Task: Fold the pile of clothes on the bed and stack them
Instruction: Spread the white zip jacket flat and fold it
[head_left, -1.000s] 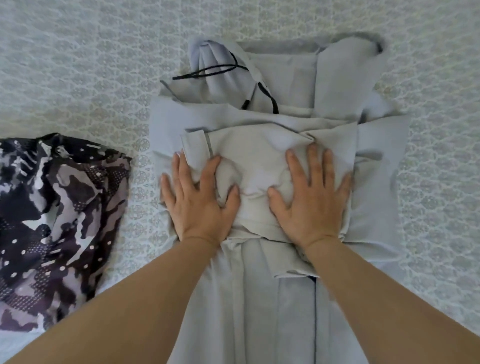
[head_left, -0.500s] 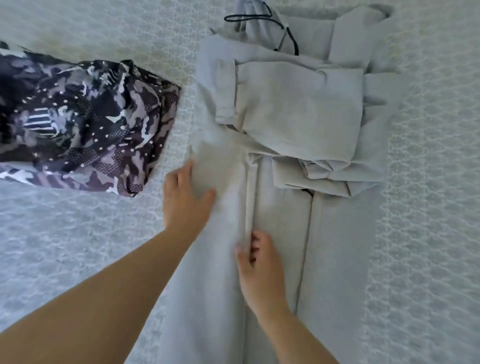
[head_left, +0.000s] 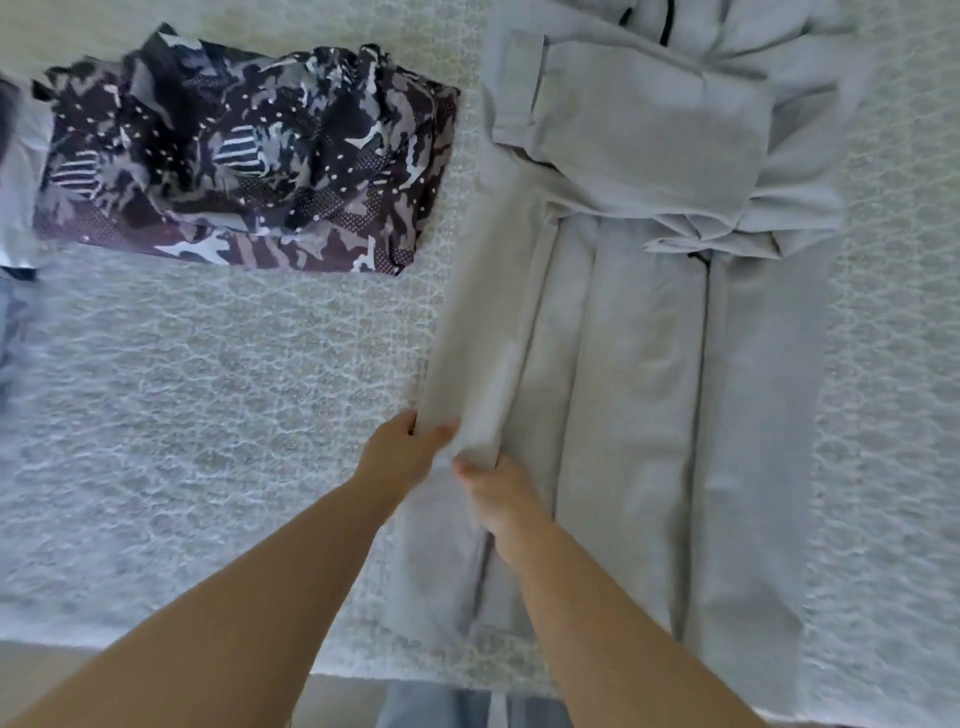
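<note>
On the right half of the bed (head_left: 208, 415), running from the near edge to the far edge of the view: one pale grey garment (head_left: 649, 415), long, laid lengthwise, its lower part folded into several parallel lengthwise panels. Upper part bunched and folded back on itself into a thick pad near the far edge; the very top is cut off by the frame. A thin dark cord (head_left: 666, 26) shows at that far end, only a short stretch of it visible. What kind of garment it is cannot be told for certain.

Left hand (head_left: 402, 454): at the left edge of the grey garment, towards the near edge of the bed, thumb on top and fingers curled under the fabric, pinching the outermost panel. Fingertips hidden beneath the cloth.

Right hand (head_left: 501, 496): just beside the left, touching the same panel, fingers tucked into the fold and gripping it; most of the fingers hidden by fabric. Both hands slightly blurred.

Towards the far left corner of the bed: one dark patterned garment (head_left: 244, 171), camouflage print with white dots and stripes, roughly folded, well apart from the grey one.

At the left edge of the bed: pale blue-grey cloth (head_left: 18, 182), cut off by the frame, too blurred to identify.

Bed covering: white, textured with a lattice pattern. Near edge visible at the bottom; below it, a strip of blue fabric (head_left: 441, 709), partly hidden by the forearms.
</note>
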